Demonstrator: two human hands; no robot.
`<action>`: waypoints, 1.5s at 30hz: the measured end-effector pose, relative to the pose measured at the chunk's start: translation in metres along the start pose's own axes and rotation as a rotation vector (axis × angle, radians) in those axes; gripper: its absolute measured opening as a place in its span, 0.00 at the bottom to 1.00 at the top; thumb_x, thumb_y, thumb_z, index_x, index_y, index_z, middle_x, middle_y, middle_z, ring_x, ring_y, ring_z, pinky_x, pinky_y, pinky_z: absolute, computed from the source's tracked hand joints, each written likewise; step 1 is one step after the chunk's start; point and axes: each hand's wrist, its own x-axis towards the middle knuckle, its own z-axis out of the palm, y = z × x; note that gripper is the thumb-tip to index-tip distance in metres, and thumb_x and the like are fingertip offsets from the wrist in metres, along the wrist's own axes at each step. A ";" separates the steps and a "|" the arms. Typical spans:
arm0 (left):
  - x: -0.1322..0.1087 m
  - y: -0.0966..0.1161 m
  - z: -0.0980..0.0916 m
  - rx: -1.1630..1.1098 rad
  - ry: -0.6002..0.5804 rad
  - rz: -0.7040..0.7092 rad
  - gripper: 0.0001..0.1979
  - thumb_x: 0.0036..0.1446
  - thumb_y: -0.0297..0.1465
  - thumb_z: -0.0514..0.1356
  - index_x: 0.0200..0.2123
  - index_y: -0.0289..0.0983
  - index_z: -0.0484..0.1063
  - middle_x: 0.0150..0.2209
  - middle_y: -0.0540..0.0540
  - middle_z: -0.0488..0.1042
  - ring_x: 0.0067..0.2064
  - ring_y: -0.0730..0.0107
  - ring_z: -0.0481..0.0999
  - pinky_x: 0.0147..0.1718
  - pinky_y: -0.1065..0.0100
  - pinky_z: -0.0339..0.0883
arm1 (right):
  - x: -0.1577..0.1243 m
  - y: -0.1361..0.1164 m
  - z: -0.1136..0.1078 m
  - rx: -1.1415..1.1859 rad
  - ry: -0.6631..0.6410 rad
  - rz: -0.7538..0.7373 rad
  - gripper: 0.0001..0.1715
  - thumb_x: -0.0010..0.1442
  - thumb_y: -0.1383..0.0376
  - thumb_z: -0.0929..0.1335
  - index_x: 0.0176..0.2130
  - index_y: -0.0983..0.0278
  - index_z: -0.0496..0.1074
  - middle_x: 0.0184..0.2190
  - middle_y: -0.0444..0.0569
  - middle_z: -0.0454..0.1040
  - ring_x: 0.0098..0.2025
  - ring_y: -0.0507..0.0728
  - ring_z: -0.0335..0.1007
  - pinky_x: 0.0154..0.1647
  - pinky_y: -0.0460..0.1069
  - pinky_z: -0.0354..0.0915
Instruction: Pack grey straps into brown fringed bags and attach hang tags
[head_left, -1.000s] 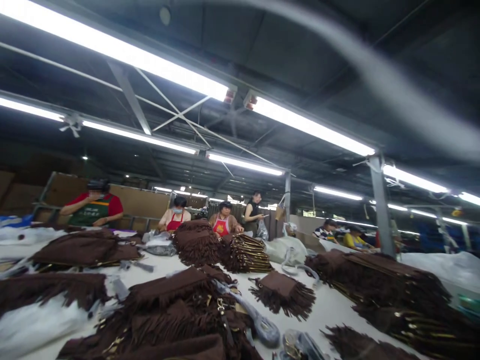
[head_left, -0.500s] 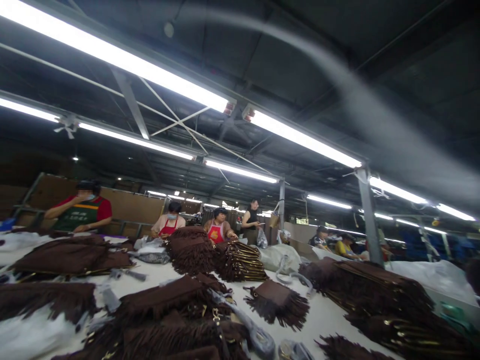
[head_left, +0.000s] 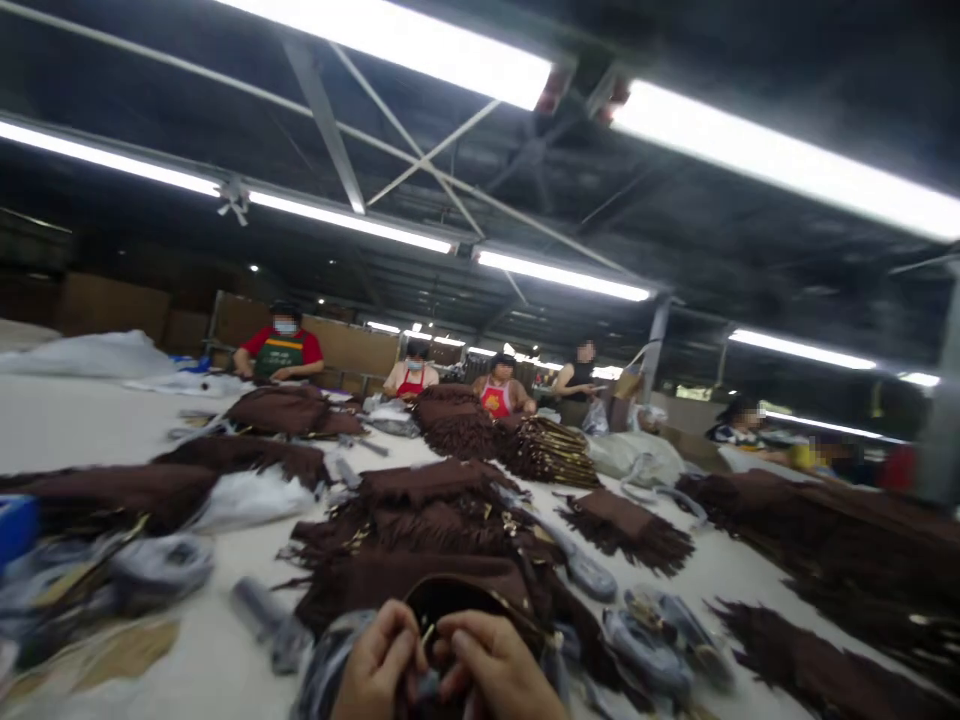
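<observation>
At the bottom centre, my left hand (head_left: 381,660) and my right hand (head_left: 499,668) are close together, fingers bent and thumbs pressed against fingertips. A small gold-coloured piece shows between them, too blurred to name. Right behind the fingers gapes the dark mouth of a brown bag (head_left: 480,592) with a thin gold edge. Whether either hand grips the bag itself is hidden. Beyond it lies a pile of brown fringed bags (head_left: 427,525) with gold fittings. A grey wrapped strap (head_left: 266,620) rests left of my hands, and grey wrapped coils (head_left: 652,640) lie to their right.
More fringed bags are stacked on the white table (head_left: 90,420), including a tall stack (head_left: 555,450) with gold edges and a long pile (head_left: 832,540) at right. A blue box (head_left: 16,530) stands at the left edge. Several co-workers, one in a green apron (head_left: 281,352), are across the table.
The view has swung left and down. My two hands, not visible before, are now in view at the bottom centre by a bag's opening. More of the table's left side shows.
</observation>
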 end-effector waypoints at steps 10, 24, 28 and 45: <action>-0.004 0.007 0.006 -0.131 -0.040 -0.004 0.20 0.52 0.49 0.59 0.29 0.38 0.60 0.19 0.55 0.67 0.15 0.81 0.60 0.14 0.78 0.52 | 0.005 -0.010 0.033 0.252 0.032 -0.069 0.29 0.45 0.48 0.77 0.38 0.67 0.79 0.20 0.43 0.72 0.20 0.47 0.64 0.19 0.40 0.61; -0.008 0.013 0.007 -0.066 0.040 0.008 0.18 0.56 0.47 0.56 0.31 0.38 0.64 0.14 0.58 0.61 0.13 0.81 0.54 0.12 0.77 0.45 | 0.010 0.009 0.027 0.464 0.103 -0.014 0.22 0.41 0.54 0.80 0.29 0.66 0.76 0.26 0.47 0.78 0.25 0.50 0.74 0.20 0.39 0.66; -0.008 0.013 0.008 -0.030 0.029 0.028 0.17 0.56 0.45 0.57 0.33 0.36 0.68 0.14 0.59 0.57 0.14 0.81 0.52 0.14 0.77 0.45 | 0.011 0.017 0.028 0.474 0.135 -0.013 0.22 0.42 0.54 0.80 0.31 0.66 0.77 0.29 0.47 0.79 0.30 0.52 0.77 0.28 0.42 0.71; -0.010 0.010 0.013 0.054 0.000 0.061 0.12 0.56 0.39 0.58 0.36 0.38 0.61 0.24 0.56 0.66 0.19 0.80 0.61 0.17 0.78 0.53 | 0.006 0.020 0.023 0.226 0.107 -0.125 0.23 0.46 0.48 0.77 0.30 0.66 0.78 0.21 0.45 0.75 0.22 0.51 0.69 0.24 0.45 0.68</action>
